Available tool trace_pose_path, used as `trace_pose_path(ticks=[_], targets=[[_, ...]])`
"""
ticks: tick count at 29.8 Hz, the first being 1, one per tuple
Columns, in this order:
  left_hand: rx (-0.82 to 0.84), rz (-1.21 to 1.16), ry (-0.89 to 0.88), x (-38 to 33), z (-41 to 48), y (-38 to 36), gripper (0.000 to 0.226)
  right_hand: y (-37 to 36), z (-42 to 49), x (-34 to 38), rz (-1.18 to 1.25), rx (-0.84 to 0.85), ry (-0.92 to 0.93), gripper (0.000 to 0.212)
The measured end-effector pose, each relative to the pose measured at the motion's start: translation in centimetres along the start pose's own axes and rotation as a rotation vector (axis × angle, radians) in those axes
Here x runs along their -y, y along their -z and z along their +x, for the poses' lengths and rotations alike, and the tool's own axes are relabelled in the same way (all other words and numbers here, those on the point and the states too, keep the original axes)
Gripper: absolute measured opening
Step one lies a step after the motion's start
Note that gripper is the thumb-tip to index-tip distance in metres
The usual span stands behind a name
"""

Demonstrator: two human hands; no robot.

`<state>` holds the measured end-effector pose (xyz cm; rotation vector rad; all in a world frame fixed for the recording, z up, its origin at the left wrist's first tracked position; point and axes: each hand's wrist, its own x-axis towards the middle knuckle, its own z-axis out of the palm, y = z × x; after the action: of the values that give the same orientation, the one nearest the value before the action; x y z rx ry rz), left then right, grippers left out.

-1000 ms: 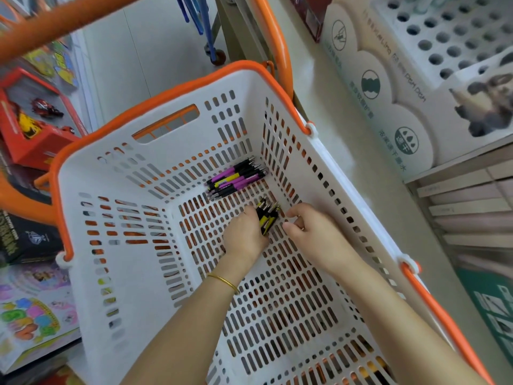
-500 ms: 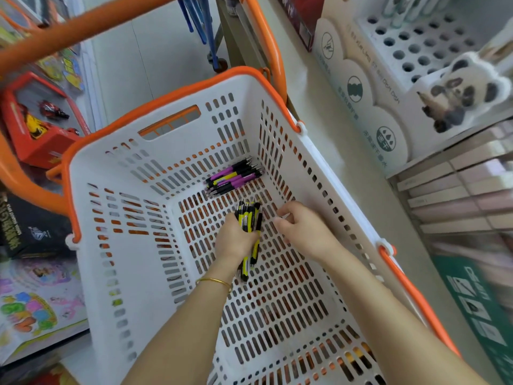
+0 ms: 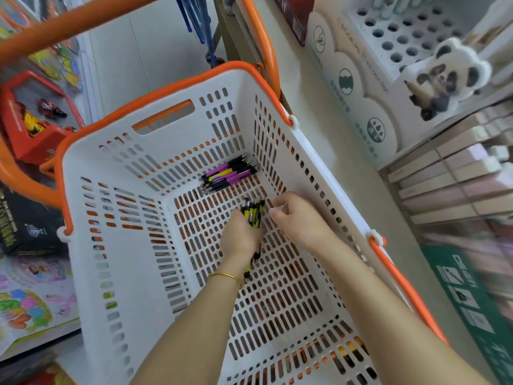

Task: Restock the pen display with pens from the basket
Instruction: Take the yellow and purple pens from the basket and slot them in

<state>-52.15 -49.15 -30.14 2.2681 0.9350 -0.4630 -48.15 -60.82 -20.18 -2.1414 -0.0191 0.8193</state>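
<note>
Since a second ago the bundle of yellow-and-black pens (image 3: 253, 215) has slid through the left hand (image 3: 240, 237), grip wrapped round it, down in the white slotted plastic basket (image 3: 125, 245). Right hand (image 3: 298, 218) curls just beside the tips; can't tell if its grip pinches any. Purple-and-black pens (image 3: 229, 176) lie in the far corner.

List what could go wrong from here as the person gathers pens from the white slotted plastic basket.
1. The left hand grips a loose bundle of yellow-and-black pens, with some ends poking out below the fist; one could slip free on lifting.
2. The white slotted plastic basket has an open-slot floor, so a dropped pen might snag there.
3. The purple-and-black pens lying in the far corner could be left behind.
</note>
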Motion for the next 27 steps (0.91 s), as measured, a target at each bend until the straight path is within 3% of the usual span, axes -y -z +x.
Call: trace_pose_path(ticks=[5, 7, 9, 12, 14, 18, 22, 27], targets=[[-0.063, -0.673, 0.06, -2.3, -1.9, 4.6, 0.029, 0.4, -1.0, 1.0, 0.06, 0.02, -0.058, 0.017], [-0.122, -0.845, 0.016, -4.1, -3.6, 7.0, 0.03, 0.9, -2.2, 1.7, 0.106, 0.016, -0.123, 0.035], [-0.166, -0.978, -0.08, -5.9, -5.6, 9.1, 0.029, 1.6, -4.1, 2.9, 0.425, 0.079, -0.276, 0.056], [-0.166, -1.057, -0.225, -9.0, -9.3, 11.4, 0.035, 2.6, -7.7, 5.2, 1.028, 0.119, -0.264, 0.055], [-0.155, -1.1, -0.307, -11.3, -12.1, 12.3, 0.041, 3.0, -9.4, 6.2, 1.215, 0.039, -0.186, 0.044], [-0.098, -1.079, -0.454, -15.2, -17.4, 13.1, 0.041, 5.6, -12.9, 7.0, 1.51, -0.126, -0.157, 0.039], [0.02, -1.041, -0.629, -17.6, -21.9, 12.2, 0.045, 9.1, -16.1, 6.6, 1.699, -0.275, 0.021, 0.043], [0.15, -0.951, -0.746, -19.4, -26.0, 10.1, 0.042, 12.0, -19.0, 5.6, 1.848, -0.288, 0.196, 0.037]])
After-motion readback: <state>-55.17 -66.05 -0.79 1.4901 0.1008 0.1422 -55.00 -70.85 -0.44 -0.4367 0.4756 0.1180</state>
